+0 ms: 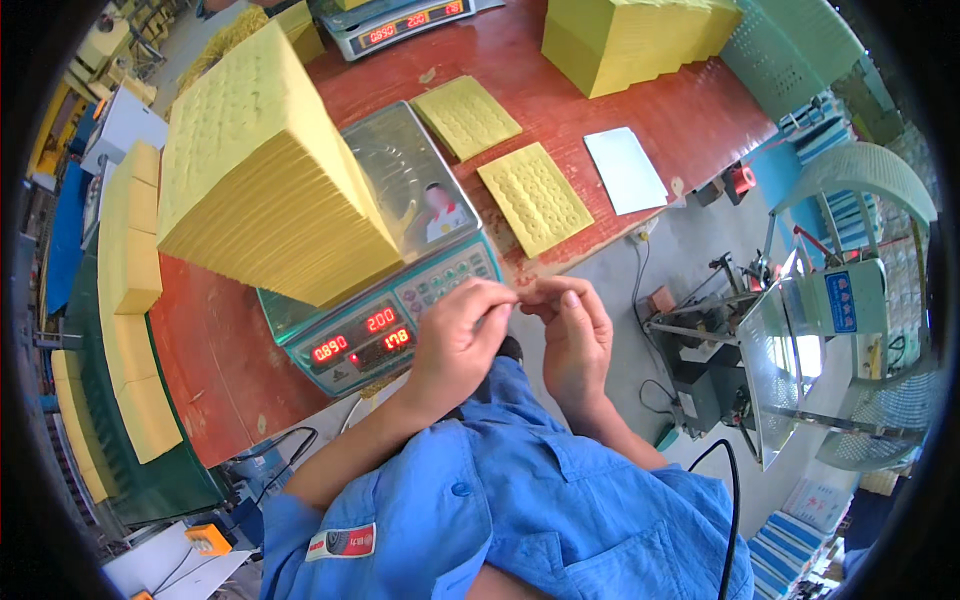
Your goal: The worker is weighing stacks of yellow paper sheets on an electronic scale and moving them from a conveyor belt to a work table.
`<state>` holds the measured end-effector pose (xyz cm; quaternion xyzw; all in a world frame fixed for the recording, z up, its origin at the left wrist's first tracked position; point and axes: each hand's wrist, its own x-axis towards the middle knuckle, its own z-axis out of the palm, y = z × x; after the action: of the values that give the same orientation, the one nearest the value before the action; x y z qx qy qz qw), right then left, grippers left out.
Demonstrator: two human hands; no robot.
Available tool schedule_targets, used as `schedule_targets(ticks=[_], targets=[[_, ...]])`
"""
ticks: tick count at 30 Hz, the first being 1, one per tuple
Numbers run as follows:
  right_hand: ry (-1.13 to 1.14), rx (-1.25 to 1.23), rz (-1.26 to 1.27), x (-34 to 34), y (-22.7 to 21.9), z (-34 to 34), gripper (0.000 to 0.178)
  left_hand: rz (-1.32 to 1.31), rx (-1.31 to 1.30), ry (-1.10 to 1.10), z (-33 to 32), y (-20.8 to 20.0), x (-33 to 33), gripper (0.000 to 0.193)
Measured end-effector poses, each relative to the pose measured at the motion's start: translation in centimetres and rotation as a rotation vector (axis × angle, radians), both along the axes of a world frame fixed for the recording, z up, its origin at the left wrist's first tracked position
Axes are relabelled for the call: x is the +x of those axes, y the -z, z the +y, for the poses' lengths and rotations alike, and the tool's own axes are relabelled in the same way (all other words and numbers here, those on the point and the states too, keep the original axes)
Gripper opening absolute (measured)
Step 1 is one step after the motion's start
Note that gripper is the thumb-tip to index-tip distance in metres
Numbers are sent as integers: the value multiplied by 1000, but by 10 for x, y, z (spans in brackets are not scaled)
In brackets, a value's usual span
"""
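My left hand [455, 345] and my right hand [578, 350] meet in front of my chest, just off the front edge of the red table. Both are closed, with fingertips pinched close together; whatever lies between them, if anything, is too small to make out. Just beyond my left hand stands a green digital scale [350, 330] with lit red figures. A tall stack of yellow embossed sheets [280, 170] rests on its metal plate. Past my fingertips, a small yellow embossed sheet [535, 198] lies flat near the table edge, with another yellow sheet [466, 116] behind it.
A white card [626, 170] lies on the red table [690, 130] at right. More yellow stacks [620, 45] stand at the back beside a second scale [395, 28]. Yellow blocks [140, 390] line the left side. On the right is a green machine [850, 300] with a mesh guard.
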<state>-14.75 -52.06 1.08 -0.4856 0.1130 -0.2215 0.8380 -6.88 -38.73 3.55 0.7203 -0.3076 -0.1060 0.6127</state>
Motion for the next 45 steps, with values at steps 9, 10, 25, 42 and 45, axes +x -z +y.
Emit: schedule_targets(ticks=[9, 10, 25, 42, 45], targets=[[-75, -248, 236, 1, 15, -113, 21, -377, 321, -112, -122, 58, 31, 20], [-80, -228, 237, 4, 19, -123, 21, -480, 405, -150, -127, 63, 35, 24], [-317, -160, 315, 33, 40, -185, 21, -511, 616, -224, -153, 76, 42, 14], [-387, 98, 516, 45, 41, -189, 28, -599, 466, -239, -143, 46, -7, 11], [-408, -126, 565, 45, 52, -185, 27, -361, 445, -375, -134, 67, -26, 32]])
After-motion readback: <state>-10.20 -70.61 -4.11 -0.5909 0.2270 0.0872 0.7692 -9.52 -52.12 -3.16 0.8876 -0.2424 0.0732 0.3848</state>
